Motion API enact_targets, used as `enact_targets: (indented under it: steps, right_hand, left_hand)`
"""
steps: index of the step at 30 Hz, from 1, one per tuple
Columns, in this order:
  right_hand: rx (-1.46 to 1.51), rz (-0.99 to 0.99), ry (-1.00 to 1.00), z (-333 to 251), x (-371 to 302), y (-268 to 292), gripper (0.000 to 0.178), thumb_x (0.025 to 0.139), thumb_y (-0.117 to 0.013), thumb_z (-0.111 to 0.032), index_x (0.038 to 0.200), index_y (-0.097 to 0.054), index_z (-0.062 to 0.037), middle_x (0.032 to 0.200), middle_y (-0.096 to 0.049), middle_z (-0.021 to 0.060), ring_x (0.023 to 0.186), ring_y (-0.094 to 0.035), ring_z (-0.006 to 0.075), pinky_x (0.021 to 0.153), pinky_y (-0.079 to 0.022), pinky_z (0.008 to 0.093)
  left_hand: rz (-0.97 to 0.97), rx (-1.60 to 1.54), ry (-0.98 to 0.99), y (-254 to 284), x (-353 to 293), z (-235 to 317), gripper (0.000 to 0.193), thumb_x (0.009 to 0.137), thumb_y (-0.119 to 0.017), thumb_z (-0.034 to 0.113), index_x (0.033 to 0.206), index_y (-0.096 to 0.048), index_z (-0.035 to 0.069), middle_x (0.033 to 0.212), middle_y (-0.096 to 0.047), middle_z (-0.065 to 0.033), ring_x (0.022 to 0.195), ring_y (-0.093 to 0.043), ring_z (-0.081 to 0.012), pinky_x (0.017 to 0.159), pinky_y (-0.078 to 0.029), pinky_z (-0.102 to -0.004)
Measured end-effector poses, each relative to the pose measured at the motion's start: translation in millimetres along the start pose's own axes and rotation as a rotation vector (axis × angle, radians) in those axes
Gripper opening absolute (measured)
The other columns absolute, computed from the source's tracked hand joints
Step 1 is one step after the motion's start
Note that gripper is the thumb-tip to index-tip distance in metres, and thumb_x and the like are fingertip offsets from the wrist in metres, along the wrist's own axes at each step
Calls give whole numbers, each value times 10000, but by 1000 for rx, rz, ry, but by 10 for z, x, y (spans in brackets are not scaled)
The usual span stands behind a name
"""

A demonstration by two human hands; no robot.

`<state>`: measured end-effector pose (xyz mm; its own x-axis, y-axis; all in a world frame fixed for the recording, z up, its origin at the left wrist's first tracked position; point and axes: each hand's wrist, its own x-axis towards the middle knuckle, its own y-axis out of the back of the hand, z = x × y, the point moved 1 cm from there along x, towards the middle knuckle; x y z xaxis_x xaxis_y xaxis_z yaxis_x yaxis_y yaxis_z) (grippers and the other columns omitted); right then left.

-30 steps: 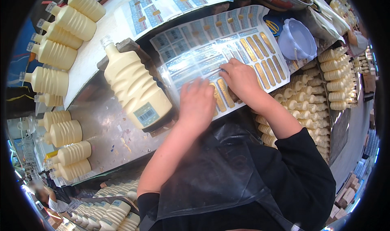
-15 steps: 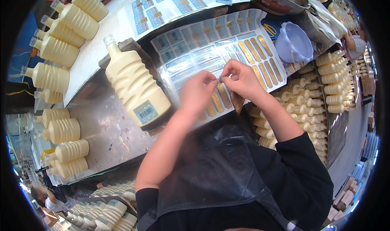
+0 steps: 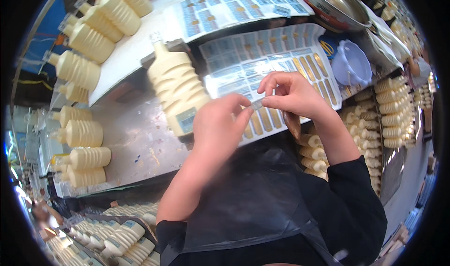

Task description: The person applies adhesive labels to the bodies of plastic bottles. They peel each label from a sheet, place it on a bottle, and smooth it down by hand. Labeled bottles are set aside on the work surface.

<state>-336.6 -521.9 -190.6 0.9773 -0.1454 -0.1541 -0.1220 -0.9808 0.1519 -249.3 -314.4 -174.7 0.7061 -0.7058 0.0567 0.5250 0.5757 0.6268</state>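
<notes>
My left hand (image 3: 218, 125) and my right hand (image 3: 300, 95) are above a glossy sheet of stickers (image 3: 225, 85). Between their fingertips is a small, pale translucent label (image 3: 256, 105); each hand pinches one side of it. Gold strip stickers (image 3: 307, 69) fill the sheet's right part, with more gold strips below my hands. Left of the sheet lies a cream ribbed bottle (image 3: 176, 81), its clear neck pointing away. It bears a bluish label (image 3: 186, 120) near its base, partly close behind my left hand. A brown curved piece (image 3: 291, 124) shows below my right hand.
Several cream bottles (image 3: 84, 132) stand along the left table edge. More label sheets (image 3: 239, 8) lie at the back. A lavender bucket (image 3: 351, 62), yellow-handled scissors (image 3: 326, 47) and a metal basin (image 3: 337, 3) are far right. Stacked bottles (image 3: 393, 109) fill the right side.
The view has shifted, so the table's things appear further right. My hands have drawn slightly apart, and the small label between their fingertips now shows. My left hand is less blurred.
</notes>
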Motion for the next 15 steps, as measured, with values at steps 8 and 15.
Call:
enact_targets:
  steps: [8,15]
  right_hand:
    - [64,-142,-11,-430,390,-528,66,884,-737,-25,942,-707,-14,853,-638,-13,685,-549,15,608,-442,193]
    - [112,-56,71,-506,987,-799,185,882,-767,-114,785,-625,-45,895,-666,29,691,-564,18,618,-444,187]
  left_hand:
    - [37,-295,228,642,-164,-288,102,884,-764,51,966,-735,-2,740,-621,56,664,-511,-17,608,-431,-204]
    - [208,-421,245,1073,57,-659,161,895,-778,145,841,-696,17,715,-615,55,649,-500,-25,590,-403,-224]
